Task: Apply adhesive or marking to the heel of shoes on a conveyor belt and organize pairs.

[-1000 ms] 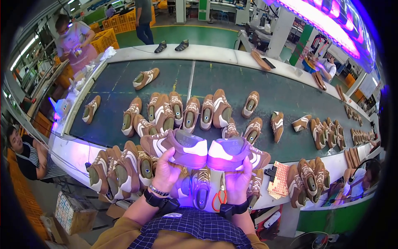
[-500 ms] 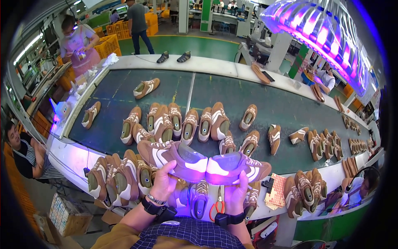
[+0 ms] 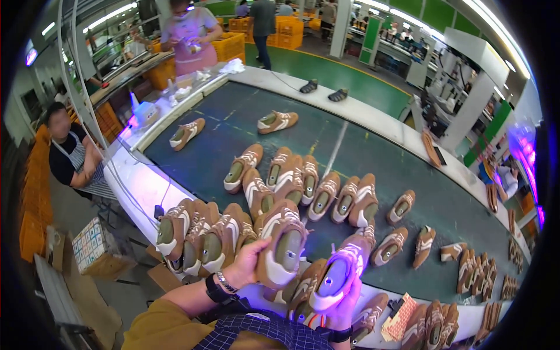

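Observation:
My left hand (image 3: 251, 263) is closed around the heel side of a brown sneaker (image 3: 269, 265) with white laces and a white heel patch. Its toe points away from me and its olive insole faces up. My right hand (image 3: 347, 304) grips a second brown sneaker (image 3: 351, 256) by its outer side, and violet light tints this one. The two sneakers are held side by side with a gap between them, above the near edge of the belt. Below and between them, partly hidden, more sneakers (image 3: 303, 291) stand on the near ledge.
Several matching sneakers (image 3: 321, 195) stand on the dark green belt (image 3: 216, 140). More are lined up along the pale near ledge (image 3: 131, 181), left and right of my hands. A perforated orange card (image 3: 399, 321) lies at right. One person (image 3: 76, 151) sits at left; another (image 3: 189, 41) stands behind the belt.
The sneakers were held sideways, heel to heel; now they are apart with toes pointing away from me. My view has swung left, so the scene sits further right.

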A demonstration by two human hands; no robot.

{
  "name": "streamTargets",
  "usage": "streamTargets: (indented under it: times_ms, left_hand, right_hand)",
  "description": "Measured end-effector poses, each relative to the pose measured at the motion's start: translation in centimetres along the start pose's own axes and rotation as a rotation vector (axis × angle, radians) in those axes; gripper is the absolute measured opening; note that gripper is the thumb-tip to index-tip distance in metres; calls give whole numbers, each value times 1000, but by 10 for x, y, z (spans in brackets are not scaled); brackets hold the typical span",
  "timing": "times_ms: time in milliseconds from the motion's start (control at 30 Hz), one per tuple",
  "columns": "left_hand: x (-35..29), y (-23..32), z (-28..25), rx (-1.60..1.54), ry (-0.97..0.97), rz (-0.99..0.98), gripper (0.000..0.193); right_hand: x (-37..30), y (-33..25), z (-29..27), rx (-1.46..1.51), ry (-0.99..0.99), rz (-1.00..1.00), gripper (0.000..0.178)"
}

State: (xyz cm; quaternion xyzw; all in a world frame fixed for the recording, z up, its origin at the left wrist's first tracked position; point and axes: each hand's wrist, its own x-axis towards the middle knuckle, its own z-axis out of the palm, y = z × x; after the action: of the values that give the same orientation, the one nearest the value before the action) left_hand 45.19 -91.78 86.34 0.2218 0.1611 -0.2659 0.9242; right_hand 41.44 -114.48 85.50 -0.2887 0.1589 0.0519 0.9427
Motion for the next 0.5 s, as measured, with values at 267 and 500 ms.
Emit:
streamTargets:
  times_ms: [267, 500]
  left_hand:
    - [37, 205, -52, 59, -147, 268, 46]
    - [127, 390, -249, 750, 727, 799, 40]
  right_hand:
    - [128, 6, 86, -179, -364, 155, 58]
    - [436, 37, 114, -197, -4, -51, 37]
